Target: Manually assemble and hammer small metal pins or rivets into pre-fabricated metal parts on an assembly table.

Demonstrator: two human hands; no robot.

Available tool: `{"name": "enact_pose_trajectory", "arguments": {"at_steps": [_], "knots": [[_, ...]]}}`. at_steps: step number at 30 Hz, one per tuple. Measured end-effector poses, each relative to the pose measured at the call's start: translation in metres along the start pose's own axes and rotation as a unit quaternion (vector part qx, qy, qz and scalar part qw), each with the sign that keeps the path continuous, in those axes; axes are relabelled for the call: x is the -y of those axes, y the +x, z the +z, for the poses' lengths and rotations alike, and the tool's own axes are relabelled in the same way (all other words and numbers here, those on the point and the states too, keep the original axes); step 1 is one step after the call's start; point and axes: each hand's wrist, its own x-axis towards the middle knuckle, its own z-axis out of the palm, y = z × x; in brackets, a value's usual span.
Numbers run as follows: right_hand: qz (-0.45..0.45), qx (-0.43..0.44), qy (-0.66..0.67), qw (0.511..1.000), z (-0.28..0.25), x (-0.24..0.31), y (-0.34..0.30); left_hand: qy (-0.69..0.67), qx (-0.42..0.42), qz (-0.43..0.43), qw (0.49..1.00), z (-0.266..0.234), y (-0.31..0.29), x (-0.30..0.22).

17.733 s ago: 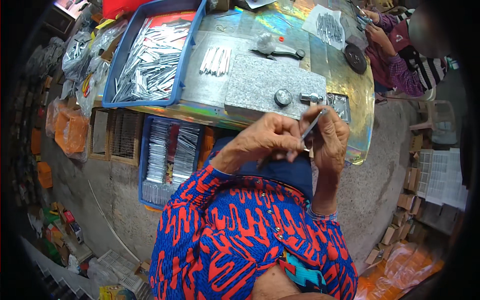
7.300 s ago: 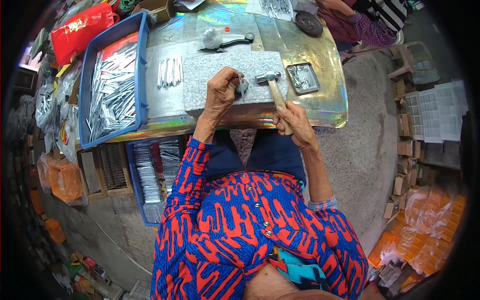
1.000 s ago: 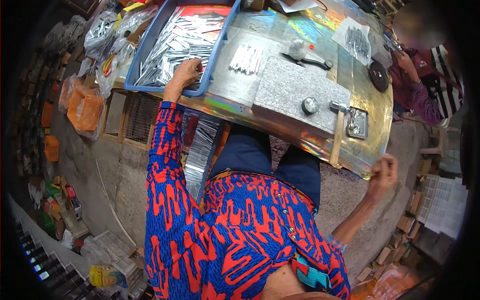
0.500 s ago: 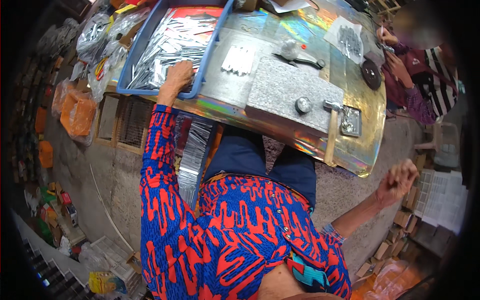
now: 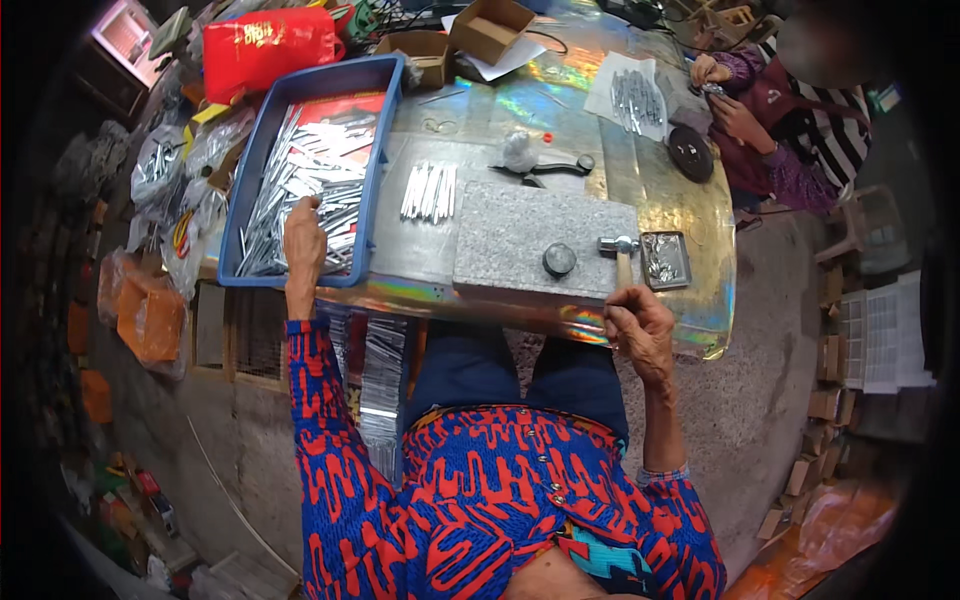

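Observation:
My left hand [image 5: 304, 242] reaches over the near side of a blue plastic tray [image 5: 374, 200] filled with loose, thin silvery metal strips [image 5: 325, 160]. Its fingers are curled down at the strips; whether one is pinched in them is hidden. At the table's front edge, my right hand [image 5: 643, 325] is closed above the lower handle of a hammer [image 5: 620, 243]. The hand covers that part of the handle, so a grip on it cannot be made out. The hammer head lies by the right end of a grey stone block [image 5: 520, 230], which bears a small round dark metal piece [image 5: 559, 260].
A row of strips [image 5: 428, 192] lies between tray and block. Right of the hammer sits a small metal box [image 5: 680, 255] of little parts. Pliers-like tool [image 5: 545, 170] and black disc [image 5: 690, 154] lie farther back. Another person's hands [image 5: 735, 110] work at the far right.
My right hand has come in from the far right to the hammer handle. My left hand stays at the tray, nearer its middle. The whole view has shifted, showing more of the table's far side.

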Motion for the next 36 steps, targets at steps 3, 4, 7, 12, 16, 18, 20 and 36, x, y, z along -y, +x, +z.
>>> {"name": "enact_pose_trajectory", "arguments": {"at_steps": [3,4,7,12,16,18,20,36], "knots": [[-0.012,0.020,0.007,1.000,0.009,-0.001,0.010,-0.454,-0.025,-0.187,0.871,-0.012,0.004,-0.018],[-0.008,0.021,0.015,1.000,0.009,0.002,0.013,-0.515,-0.031,-0.171,0.839,-0.017,0.005,-0.043],[0.004,0.018,0.042,0.999,0.014,0.012,0.017,-0.648,0.014,-0.160,0.744,-0.037,0.009,-0.100],[0.039,0.034,0.136,0.989,0.022,0.013,0.020,-0.783,0.138,-0.131,0.593,-0.058,-0.010,-0.195],[0.045,0.054,0.135,0.988,0.036,0.015,0.018,-0.796,0.270,-0.132,0.526,-0.061,-0.035,-0.251],[0.056,0.084,0.116,0.988,0.040,0.018,0.014,-0.806,0.290,-0.128,0.499,-0.065,-0.044,-0.271],[0.051,0.120,0.102,0.986,0.048,0.025,0.011,-0.809,0.301,-0.120,0.490,-0.068,-0.049,-0.284],[0.085,0.164,0.305,0.934,0.052,0.018,0.001,-0.856,0.201,-0.049,0.474,-0.070,-0.065,-0.305]]}}
